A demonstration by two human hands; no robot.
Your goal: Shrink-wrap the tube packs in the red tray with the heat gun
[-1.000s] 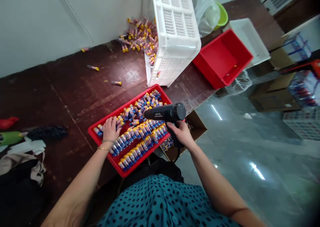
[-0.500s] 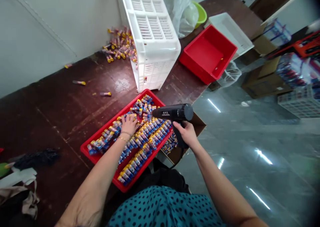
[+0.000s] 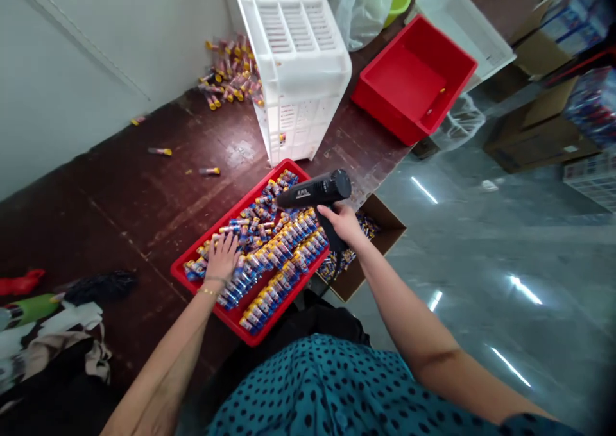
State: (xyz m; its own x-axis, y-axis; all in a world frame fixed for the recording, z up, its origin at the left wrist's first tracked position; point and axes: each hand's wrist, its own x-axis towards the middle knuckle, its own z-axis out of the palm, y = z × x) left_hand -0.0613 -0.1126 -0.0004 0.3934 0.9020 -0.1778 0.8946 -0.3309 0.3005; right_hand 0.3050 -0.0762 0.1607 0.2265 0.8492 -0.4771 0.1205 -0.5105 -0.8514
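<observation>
My right hand is closed round the handle of a black heat gun. Its nozzle points left over a shallow red tray on the table. Several small tubes with yellow caps and blue lower ends fill the tray: some stand in neat rows, others lie in a loose heap at the far end. My left hand rests with fingers spread on the tubes along the tray's left side; whether it grips any is not visible.
Right of the tray, below the table edge, a cardboard box holds more tubes. A white plastic crate stands behind the tray, beside a pile of yellow-capped tubes. Farther right is a deep red bin. Cloths and a green item lie at left.
My left hand has slid left and nearer along the tubes. The heat gun has shifted left and up, its nozzle still over the tray. The camera view has turned slightly.
</observation>
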